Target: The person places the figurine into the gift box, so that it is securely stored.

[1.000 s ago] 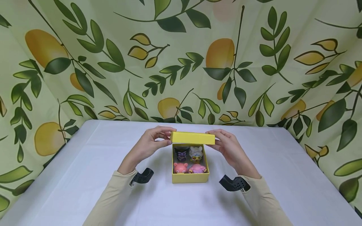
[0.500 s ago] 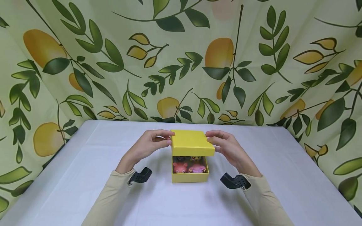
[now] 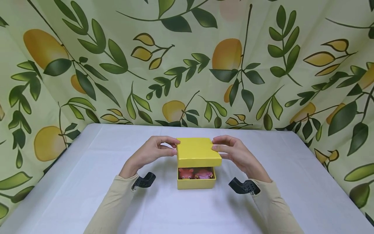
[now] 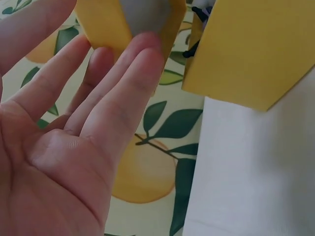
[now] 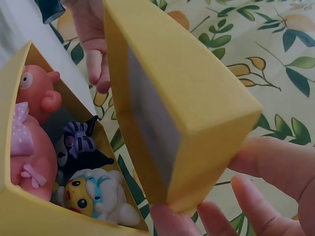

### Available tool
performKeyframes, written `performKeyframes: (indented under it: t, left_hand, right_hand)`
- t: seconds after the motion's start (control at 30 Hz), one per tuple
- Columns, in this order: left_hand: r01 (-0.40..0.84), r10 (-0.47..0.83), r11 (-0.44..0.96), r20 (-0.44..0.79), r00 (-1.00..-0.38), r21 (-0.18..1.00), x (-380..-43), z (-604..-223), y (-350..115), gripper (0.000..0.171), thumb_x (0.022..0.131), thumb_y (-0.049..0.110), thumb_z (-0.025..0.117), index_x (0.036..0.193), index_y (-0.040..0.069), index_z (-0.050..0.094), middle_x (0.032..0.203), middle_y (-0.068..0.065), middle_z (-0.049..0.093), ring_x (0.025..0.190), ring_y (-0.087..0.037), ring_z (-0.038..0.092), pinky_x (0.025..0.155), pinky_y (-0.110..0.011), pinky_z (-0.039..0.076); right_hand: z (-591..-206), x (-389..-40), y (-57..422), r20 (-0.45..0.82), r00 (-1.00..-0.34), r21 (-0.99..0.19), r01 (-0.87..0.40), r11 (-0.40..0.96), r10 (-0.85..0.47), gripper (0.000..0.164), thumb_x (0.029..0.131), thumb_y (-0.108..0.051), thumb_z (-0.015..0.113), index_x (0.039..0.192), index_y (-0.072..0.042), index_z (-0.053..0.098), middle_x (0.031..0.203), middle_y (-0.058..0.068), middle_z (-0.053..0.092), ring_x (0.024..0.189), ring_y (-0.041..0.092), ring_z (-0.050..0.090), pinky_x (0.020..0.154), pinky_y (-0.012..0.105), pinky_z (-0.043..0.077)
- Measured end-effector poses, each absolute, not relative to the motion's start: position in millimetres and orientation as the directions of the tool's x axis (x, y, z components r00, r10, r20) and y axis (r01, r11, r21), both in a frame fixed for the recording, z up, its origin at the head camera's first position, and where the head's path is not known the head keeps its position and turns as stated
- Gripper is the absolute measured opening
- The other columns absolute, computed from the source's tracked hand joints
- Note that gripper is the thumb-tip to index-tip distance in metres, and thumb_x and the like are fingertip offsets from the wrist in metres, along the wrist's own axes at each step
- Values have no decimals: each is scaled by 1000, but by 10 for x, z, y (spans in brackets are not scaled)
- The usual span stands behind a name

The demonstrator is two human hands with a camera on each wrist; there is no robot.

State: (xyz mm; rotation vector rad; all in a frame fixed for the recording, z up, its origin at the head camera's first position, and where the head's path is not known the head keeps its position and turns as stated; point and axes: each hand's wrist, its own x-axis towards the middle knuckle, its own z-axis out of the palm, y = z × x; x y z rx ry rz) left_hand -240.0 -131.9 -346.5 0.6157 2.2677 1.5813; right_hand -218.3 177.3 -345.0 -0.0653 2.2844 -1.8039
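Observation:
My left hand [image 3: 147, 155] and right hand [image 3: 240, 156] pinch a yellow box lid [image 3: 195, 150] by its two sides. The lid hovers above and slightly behind the matching yellow box [image 3: 196, 184], covering its rear half in the head view. Inside the box are small toy figures: a coral one [image 3: 186, 173] and a pink one [image 3: 203, 174] show at the front. From the right wrist, a black figure with a purple bow [image 5: 79, 140] and a yellow-faced figure in a white hood [image 5: 101, 196] are also visible. The left wrist view catches the lid's underside [image 4: 145, 17].
The box stands on a table with a white cloth [image 3: 87, 182]. Behind it hangs a curtain [image 3: 187, 39] printed with leaves and orange fruit. A black wrist device [image 3: 144, 179] sits on the left sleeve, another black device [image 3: 243, 187] on the right.
The lid has tilted from edge-on to showing its top and come down and toward me over the box, hiding the rear figures in the head view. Both hands moved along with it.

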Motion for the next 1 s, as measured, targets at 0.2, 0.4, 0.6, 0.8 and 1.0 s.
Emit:
performKeyframes:
  t: [0.2, 0.4, 0.6, 0.8, 1.0]
  left_hand:
    - [164, 528, 307, -24, -849, 938, -2416, -3480, -1352, 45, 87, 18, 76, 128, 5, 64, 118, -13, 64, 94, -17, 70, 93, -33, 53]
    - [154, 541, 291, -30, -840, 944, -2424, -3483, -1363, 46, 86, 15, 77, 128, 1, 63, 117, -15, 65, 93, -14, 69, 89, -30, 56]
    - [151, 564, 289, -40, -825, 945, -2418, -3486, -1355, 45, 86, 12, 77, 127, 0, 64, 113, -13, 69, 93, -14, 69, 87, -28, 58]
    - [167, 578, 294, -36, -815, 941, -2427, -3516, -1347, 46, 84, 12, 78, 126, 1, 64, 108, -13, 70, 95, -15, 67, 85, -23, 56]
    - [197, 596, 310, -29, -803, 930, -2446, -3577, -1333, 49, 83, 14, 80, 127, 1, 64, 106, -14, 67, 94, -16, 64, 84, -22, 52]
  right_hand:
    - [-3450, -2173, 1800, -161, -961, -962, 103, 251, -224, 56, 90, -20, 73, 135, 3, 48, 140, 17, 51, 111, 18, 61, 103, 46, 51]
    - [-3446, -2159, 1800, -171, -955, -956, 102, 274, -241, 60, 89, -21, 75, 137, 1, 46, 141, 18, 49, 112, 19, 61, 101, 43, 53]
    - [-3457, -2160, 1798, -187, -952, -951, 114, 289, -242, 71, 88, -22, 76, 145, -1, 40, 143, 19, 46, 112, 21, 62, 97, 38, 55]
    - [-3471, -2162, 1806, -189, -949, -948, 110, 298, -251, 76, 87, -23, 76, 148, -1, 37, 147, 19, 45, 118, 25, 60, 96, 38, 56]
    - [-3499, -2167, 1823, -197, -945, -950, 118, 290, -262, 73, 87, -21, 76, 147, 0, 40, 147, 20, 45, 118, 25, 59, 94, 37, 57]
